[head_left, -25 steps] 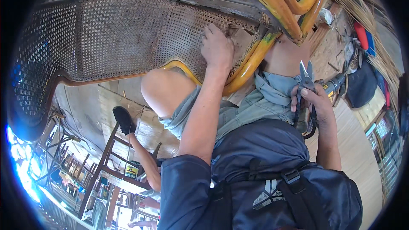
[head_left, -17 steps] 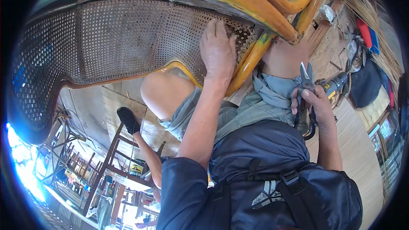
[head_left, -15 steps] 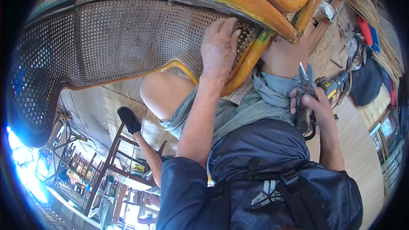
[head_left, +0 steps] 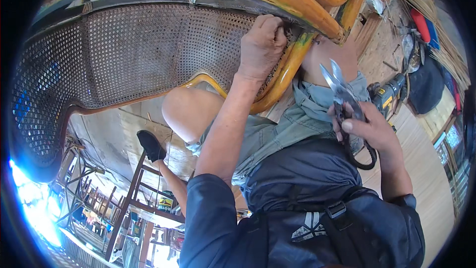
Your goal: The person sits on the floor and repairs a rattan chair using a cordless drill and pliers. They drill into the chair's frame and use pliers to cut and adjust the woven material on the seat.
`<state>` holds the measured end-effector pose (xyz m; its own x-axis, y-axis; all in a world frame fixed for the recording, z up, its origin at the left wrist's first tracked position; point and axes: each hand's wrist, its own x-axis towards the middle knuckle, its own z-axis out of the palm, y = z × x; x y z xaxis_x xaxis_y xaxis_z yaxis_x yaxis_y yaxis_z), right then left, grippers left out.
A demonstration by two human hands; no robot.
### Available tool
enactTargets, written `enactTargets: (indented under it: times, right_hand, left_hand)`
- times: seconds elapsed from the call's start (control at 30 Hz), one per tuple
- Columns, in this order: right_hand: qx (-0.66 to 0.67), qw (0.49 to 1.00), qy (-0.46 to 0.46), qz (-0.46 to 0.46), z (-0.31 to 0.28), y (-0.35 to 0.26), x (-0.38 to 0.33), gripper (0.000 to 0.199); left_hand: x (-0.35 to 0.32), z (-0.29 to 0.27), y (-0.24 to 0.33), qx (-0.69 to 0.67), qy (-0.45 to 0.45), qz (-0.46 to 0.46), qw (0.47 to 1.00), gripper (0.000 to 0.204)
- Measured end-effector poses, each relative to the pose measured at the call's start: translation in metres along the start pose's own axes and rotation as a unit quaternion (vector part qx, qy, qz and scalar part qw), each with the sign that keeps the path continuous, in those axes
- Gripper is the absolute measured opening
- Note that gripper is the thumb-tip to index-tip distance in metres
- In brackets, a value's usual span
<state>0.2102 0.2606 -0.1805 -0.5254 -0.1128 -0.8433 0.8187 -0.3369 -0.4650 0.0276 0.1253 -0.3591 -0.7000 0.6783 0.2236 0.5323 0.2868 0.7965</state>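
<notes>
A long panel of woven cane webbing stretches across the upper left, set in a yellow-orange frame of bent poles. My left hand is closed at the right end of the webbing, fingers curled into its edge beside the frame; what lies under the fingertips is hidden. Over my lap, my right hand grips a pair of snips by dark handles. Its two pointed silver blades are spread apart and point up and to the left, away from the webbing.
A yellow-and-black power drill lies on the wood to the right, near a dark cap. Loose cane strips run along the upper right, by a red-and-blue object. A wooden chair frame stands at lower left.
My left hand has curled from stretched fingers into a tight grip on the webbing edge. My right hand has turned the snips leftward, and their blades have spread.
</notes>
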Motion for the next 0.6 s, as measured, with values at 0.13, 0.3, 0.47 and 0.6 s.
enactTargets:
  times: [0.13, 0.3, 0.47, 0.6]
  right_hand:
    - [0.073, 0.996, -0.009, 0.046, 0.01, -0.013, 0.019, 0.042]
    - [0.115, 0.993, -0.006, 0.033, 0.018, -0.009, 0.037, 0.044]
    - [0.123, 0.992, 0.003, 0.011, 0.022, -0.003, 0.043, 0.046]
    - [0.134, 0.99, 0.04, 0.036, 0.027, -0.006, 0.049, 0.049]
  left_hand:
    - [-0.014, 0.011, -0.003, -0.219, 0.014, -0.233, 0.947, 0.014]
    - [-0.019, 0.001, -0.009, -0.274, 0.006, -0.285, 0.919, 0.02]
    - [-0.005, -0.002, 0.01, -0.185, -0.028, -0.223, 0.957, 0.025]
    - [-0.015, 0.01, 0.01, -0.1, 0.037, -0.215, 0.971, 0.022]
